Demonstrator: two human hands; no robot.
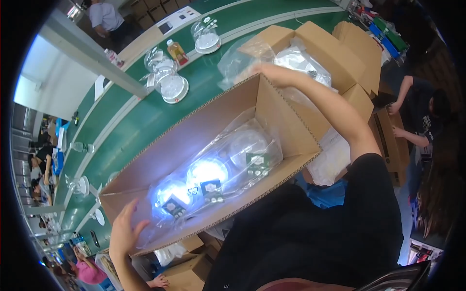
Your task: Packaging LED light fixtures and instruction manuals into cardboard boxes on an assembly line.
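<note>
A long open cardboard box (284, 114) is slanted in front of me. Inside it, clear plastic bags (242, 162) wrap several round items with dark printed tags; two of them (208, 173) glow bright white. My left hand (125, 230) reaches over the box's near left end, thumb and fingers apart against the inside. My right arm stretches past the far right end, where my right hand (255, 72) is by the box corner and a loose clear plastic bag (245, 56). Its fingers are blurred and partly hidden.
A larger open carton (320, 41) with wrapped items stands right of the box. Clear domed items on white bases (174, 89) and a drink bottle (177, 52) stand on the green bench (141, 121). A slanted post (104, 60) rises at left. Another person (412, 111) handles cartons at right.
</note>
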